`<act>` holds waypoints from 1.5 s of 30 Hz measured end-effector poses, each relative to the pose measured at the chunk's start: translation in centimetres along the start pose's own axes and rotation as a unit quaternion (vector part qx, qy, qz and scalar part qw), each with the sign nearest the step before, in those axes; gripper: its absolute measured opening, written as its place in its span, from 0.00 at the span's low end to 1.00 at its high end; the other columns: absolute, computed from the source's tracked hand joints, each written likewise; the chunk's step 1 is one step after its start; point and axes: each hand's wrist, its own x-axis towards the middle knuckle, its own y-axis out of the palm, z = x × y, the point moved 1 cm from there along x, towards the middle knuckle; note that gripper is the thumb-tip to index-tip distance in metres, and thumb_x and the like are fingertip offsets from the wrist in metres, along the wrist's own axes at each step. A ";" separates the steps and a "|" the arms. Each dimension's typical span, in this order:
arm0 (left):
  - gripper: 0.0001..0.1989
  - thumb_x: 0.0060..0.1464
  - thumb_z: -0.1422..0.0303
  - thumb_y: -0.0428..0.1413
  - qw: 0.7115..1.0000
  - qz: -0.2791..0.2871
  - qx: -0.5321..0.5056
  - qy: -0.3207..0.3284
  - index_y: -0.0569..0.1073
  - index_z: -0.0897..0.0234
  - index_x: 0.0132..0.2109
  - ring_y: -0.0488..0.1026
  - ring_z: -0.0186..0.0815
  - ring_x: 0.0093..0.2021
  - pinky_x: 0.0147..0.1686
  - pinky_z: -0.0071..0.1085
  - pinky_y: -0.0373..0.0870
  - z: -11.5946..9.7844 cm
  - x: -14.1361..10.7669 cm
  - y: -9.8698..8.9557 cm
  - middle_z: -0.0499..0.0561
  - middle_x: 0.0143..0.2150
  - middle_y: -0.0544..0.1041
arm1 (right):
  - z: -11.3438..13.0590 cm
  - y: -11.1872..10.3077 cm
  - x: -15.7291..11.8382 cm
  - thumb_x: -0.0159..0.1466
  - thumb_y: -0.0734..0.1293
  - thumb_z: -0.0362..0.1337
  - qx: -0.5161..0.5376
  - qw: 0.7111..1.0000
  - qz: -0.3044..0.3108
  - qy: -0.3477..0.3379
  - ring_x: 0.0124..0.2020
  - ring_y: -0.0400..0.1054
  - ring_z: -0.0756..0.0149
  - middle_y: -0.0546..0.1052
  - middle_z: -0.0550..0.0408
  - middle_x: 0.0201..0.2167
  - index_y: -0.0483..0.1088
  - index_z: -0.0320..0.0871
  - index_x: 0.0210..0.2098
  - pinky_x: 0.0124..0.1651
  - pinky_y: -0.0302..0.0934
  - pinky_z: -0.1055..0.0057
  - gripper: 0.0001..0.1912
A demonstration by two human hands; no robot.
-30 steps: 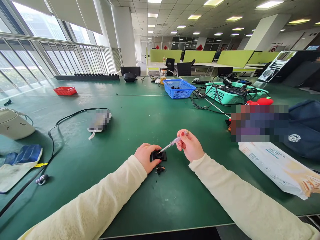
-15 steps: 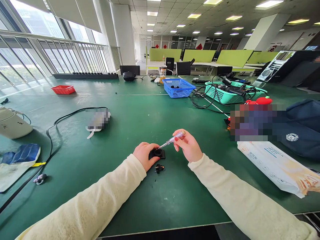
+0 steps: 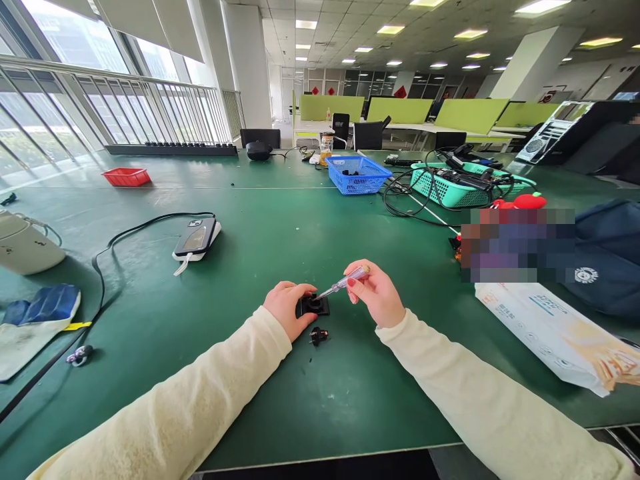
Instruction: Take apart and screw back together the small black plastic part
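On the green tabletop lies a small black square part [image 3: 320, 308] with a raised middle. My left hand [image 3: 289, 308] is closed on its left side, thumb at the near edge and fingers at the far edge. A screwdriver [image 3: 347, 280] with a clear, purplish handle is gripped in my right hand [image 3: 375, 291]. Its shaft slants down to the left and the tip meets the black part, though the exact contact is too small to make out. Just nearer to me sits a small black component with metal pins [image 3: 319, 336], touched by neither hand.
A phone [image 3: 197, 237] on a white pad lies left, with a black cable [image 3: 103, 287] running past. Farther back stand a red tray [image 3: 127, 177], a blue basket [image 3: 359, 175] and a teal basket of cables [image 3: 450, 190]. A white package [image 3: 545, 333] lies right.
The raised middle of the black part looks different, less like a round ring than before. Both hands keep nearly the same place, the screwdriver still at the part.
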 end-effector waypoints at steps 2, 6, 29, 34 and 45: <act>0.22 0.44 0.69 0.63 1.000 0.003 0.004 -0.001 0.75 0.56 0.49 0.71 0.47 0.51 0.54 0.47 0.69 0.1 0.0 0.0 0.50 0.44 0.81 | 0.1 0.2 -0.2 0.58 0.71 0.49 -0.012 1.000 0.012 0.000 0.20 0.61 0.72 0.68 0.61 0.22 0.70 0.45 0.36 0.24 0.60 0.71 0.16; 0.21 0.45 0.69 0.63 1.000 0.002 0.002 0.009 0.75 0.56 0.49 0.71 0.47 0.50 0.54 0.47 0.69 0.4 0.0 0.3 0.50 0.44 0.81 | 0.3 0.4 -0.4 0.60 0.69 0.49 -0.039 0.999 0.032 -0.014 0.21 0.62 0.72 0.70 0.59 0.25 0.71 0.45 0.38 0.25 0.63 0.70 0.14; 0.18 0.45 0.69 0.62 1.000 -0.006 0.006 0.019 0.75 0.56 0.47 0.72 0.47 0.50 0.53 0.47 0.69 0.5 0.0 0.4 0.50 0.43 0.80 | 1.5 1.3 -1.9 0.65 0.66 0.39 -0.143 0.969 -0.101 -0.171 0.40 0.75 0.59 0.78 0.51 0.38 0.64 0.49 0.48 0.46 0.70 0.58 0.13; 0.18 0.46 0.69 0.62 1.000 -0.002 0.009 0.015 0.75 0.56 0.47 0.71 0.47 0.50 0.53 0.47 0.69 0.5 0.0 0.4 0.50 0.43 0.81 | 1.2 0.8 -1.4 0.65 0.66 0.40 -0.115 0.968 -0.144 -0.170 0.39 0.75 0.61 0.77 0.53 0.37 0.62 0.49 0.49 0.46 0.70 0.59 0.14; 0.19 0.46 0.68 0.63 1.000 0.005 0.010 0.017 0.75 0.56 0.48 0.71 0.47 0.51 0.54 0.46 0.69 0.6 0.1 0.4 0.51 0.43 0.80 | 0.5 0.7 -0.8 0.65 0.66 0.43 -0.117 0.980 -0.127 -0.102 0.37 0.75 0.64 0.76 0.53 0.37 0.62 0.48 0.50 0.47 0.70 0.61 0.16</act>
